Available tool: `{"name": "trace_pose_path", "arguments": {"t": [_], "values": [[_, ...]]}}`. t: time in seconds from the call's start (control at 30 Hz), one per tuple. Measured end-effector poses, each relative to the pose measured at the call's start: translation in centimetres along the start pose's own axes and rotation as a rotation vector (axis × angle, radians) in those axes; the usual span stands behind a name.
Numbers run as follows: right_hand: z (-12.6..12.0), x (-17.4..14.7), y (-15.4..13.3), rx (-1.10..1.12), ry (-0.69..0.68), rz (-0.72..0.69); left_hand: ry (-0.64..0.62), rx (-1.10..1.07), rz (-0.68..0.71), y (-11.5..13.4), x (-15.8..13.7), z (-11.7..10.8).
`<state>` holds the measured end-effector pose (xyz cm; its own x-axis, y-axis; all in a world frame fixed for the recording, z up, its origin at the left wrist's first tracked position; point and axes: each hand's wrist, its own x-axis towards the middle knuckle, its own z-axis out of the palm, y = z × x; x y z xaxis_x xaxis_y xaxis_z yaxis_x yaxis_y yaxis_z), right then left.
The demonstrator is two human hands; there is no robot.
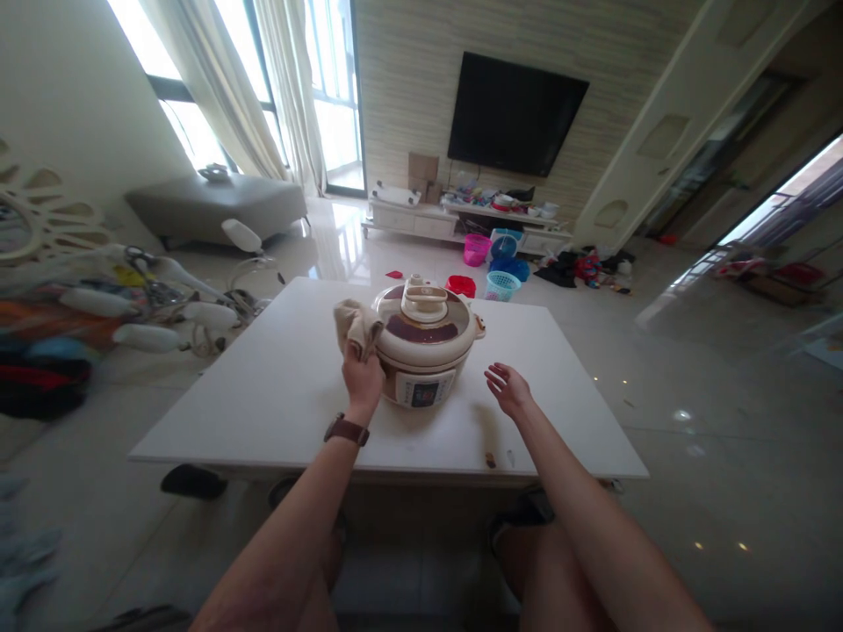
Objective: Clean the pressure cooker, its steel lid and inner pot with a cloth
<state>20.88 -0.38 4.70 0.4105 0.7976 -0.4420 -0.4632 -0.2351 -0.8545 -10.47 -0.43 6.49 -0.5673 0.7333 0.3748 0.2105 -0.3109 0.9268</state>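
A cream electric pressure cooker [427, 351] with a brown-topped lid stands upright on the white table [263, 395], its control panel facing me. My left hand [363, 377], with a brown-strapped watch at the wrist, is closed on a beige cloth [359, 326]. The cloth is bunched up at the left side of the cooker's lid; whether it touches the lid I cannot tell. To the right of the cooker, my right hand [510, 389] hovers above the table with fingers stretched out, holding nothing and apart from the cooker.
Near the table's front edge lies a small brown item [490, 459]. Beyond the table, a red container [461, 286], a light-blue basket [504, 285] and a pink basket [477, 249] stand on the floor. A white lamp fixture [151, 337] lies to the left.
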Motion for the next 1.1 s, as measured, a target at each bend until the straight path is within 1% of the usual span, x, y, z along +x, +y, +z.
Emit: {"name": "trace_pose_path", "arguments": {"t": [0.03, 0.07, 0.1, 0.17, 0.2, 0.23, 0.3, 0.33, 0.37, 0.4, 0.43, 0.5, 0.53, 0.57, 0.6, 0.63, 0.7, 0.73, 0.8, 0.83, 0.9, 0.97, 1.0, 1.03, 1.1], "values": [[0.1, 0.0, 0.3, 0.005, 0.004, -0.001, 0.078, -0.072, -0.14, -0.9, 0.1, 0.0], [0.2, 0.0, 0.5, 0.013, 0.007, -0.01, 0.135, -0.103, -0.231, -1.6, -0.2, 0.1], [0.4, 0.0, 0.8, 0.017, 0.008, -0.026, 0.158, -0.11, -0.304, -2.2, -1.1, 0.3], [0.8, -0.2, 1.4, 0.006, 0.005, -0.071, 0.12, -0.059, -0.428, -2.8, -4.1, 0.7], [1.0, -0.3, 1.7, -0.007, 0.002, -0.091, 0.093, -0.026, -0.443, -2.8, -5.9, 0.9], [1.2, -0.4, 1.9, -0.022, -0.004, -0.108, 0.1, -0.013, -0.449, -2.6, -7.8, 1.0], [1.6, -0.5, 2.3, -0.045, -0.03, -0.124, 0.084, -0.076, -0.446, -2.0, -10.9, 1.3], [1.8, -0.5, 2.4, -0.055, -0.046, -0.131, 0.047, -0.129, -0.431, -1.7, -11.8, 1.5], [1.9, -0.5, 2.5, -0.067, -0.061, -0.142, 0.034, -0.168, -0.421, -1.4, -12.0, 1.5], [2.1, -0.5, 2.6, -0.084, -0.071, -0.153, 0.04, -0.195, -0.422, -1.1, -11.7, 1.6], [2.1, -0.5, 2.6, -0.11, -0.072, -0.166, 0.076, -0.213, -0.418, -1.1, -10.8, 1.6], [2.1, -0.5, 2.5, -0.184, -0.049, -0.215, 0.125, -0.214, -0.364, -1.3, -8.0, 1.7], [2.0, -0.7, 2.4, -0.235, -0.033, -0.266, 0.129, -0.216, -0.352, -1.6, -6.4, 1.7], [1.9, -0.9, 2.1, -0.297, -0.016, -0.345, 0.132, -0.218, -0.349, -2.0, -5.0, 1.7], [1.8, -1.3, 1.6, -0.367, -0.002, -0.452, 0.134, -0.222, -0.355, -2.4, -3.8, 1.8], [1.9, -1.8, 0.9, -0.444, 0.002, -0.58, 0.133, -0.231, -0.372, -2.7, -3.1, 1.8], [2.7, -3.2, -1.0, -0.6, -0.004, -0.868, 0.131, -0.255, -0.38, -3.2, -2.5, 2.1], [3.6, -4.1, -2.3, -0.675, -0.039, -0.996, 0.129, -0.272, -0.374, -3.3, -2.7, 2.2], [6.5, -5.7, -5.1, -0.871, -0.178, -1.209, 0.129, -0.303, -0.357, -3.3, -3.4, 2.4], [8.3, -6.5, -6.4, -1.005, -0.264, -1.285, 0.135, -0.315, -0.358, -3.2, -3.7, 2.5], [12.5, -7.4, -8.8, -1.294, -0.43, -1.368, 0.152, -0.332, -0.384, -2.8, -4.1, 2.5], [16.6, -7.5, -10.2, -1.547, -0.525, -1.386, 0.159, -0.338, -0.411, -2.6, -4.1, 2.5], [18.3, -7.3, -10.5, -1.657, -0.548, -1.365, 0.155, -0.34, -0.422, -2.5, -4.0, 2.4], [19.8, -6.9, -10.7, -1.759, -0.555, -1.319, 0.15, -0.34, -0.433, -2.4, -3.9, 2.4], [21.7, -6.1, -10.5, -1.899, -0.561, -1.246, 0.144, -0.336, -0.464, -2.2, -3.7, 2.3]]}}
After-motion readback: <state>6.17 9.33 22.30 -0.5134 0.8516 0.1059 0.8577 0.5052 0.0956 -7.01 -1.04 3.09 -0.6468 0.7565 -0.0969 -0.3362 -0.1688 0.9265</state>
